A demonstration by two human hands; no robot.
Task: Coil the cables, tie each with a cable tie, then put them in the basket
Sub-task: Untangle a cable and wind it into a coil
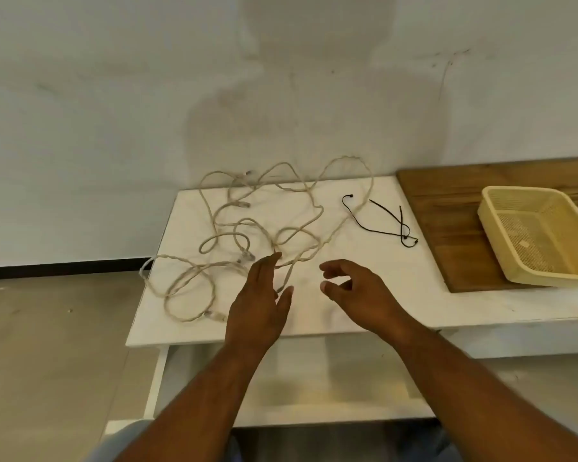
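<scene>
Pale beige cables sprawl in tangled loops across the left and middle of the white table. Thin black cable ties lie crossed to their right. A yellow plastic basket stands empty on a wooden board at the far right. My left hand hovers with straight fingers over the near loops, fingertips at a strand. My right hand floats beside it, fingers loosely curled, holding nothing.
The wooden board covers the table's right end. A white wall rises directly behind the table. The table's left edge drops to a grey floor, and one cable loop overhangs it. A lower shelf sits beneath the tabletop.
</scene>
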